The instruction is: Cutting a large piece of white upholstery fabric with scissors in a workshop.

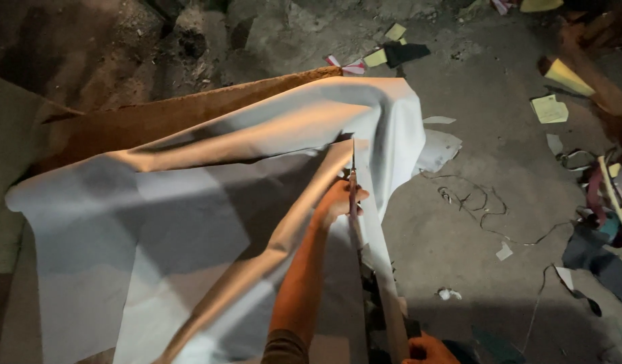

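Head view, looking down at a concrete floor [472, 155] in dim warm light.

Near the middle: one hand [338, 201], closed around the handles of a pair of scissors [353, 176]. From the picture alone, hard to tell whether left or right; by the forearm coming up from the bottom centre-left, taken here as the left hand. Blades thin, pointing away from the hand, toward the top, tip just above the fingers. Cannot tell whether the blades stand open or together.

Under and around this hand: a large sheet of pale grey material [189, 222], spread wide to the left of the hand, with soft folds and a long raised fold running from below the forearm up to the scissors. Already cut along a line from the scissors back toward the bottom edge; dark gap visible there, just right of the forearm.

At the bottom edge, right of the forearm: the right hand [429, 350], only partly in view, pressed against the cut edge of the sheet. Grip not visible enough to judge.

Beyond the sheet, above the hand: a brown board [156, 121], lying under the material.

Far right of the hand: paper scraps [550, 108], yellow and pale, and thin dark threads [472, 202] scattered on the floor.
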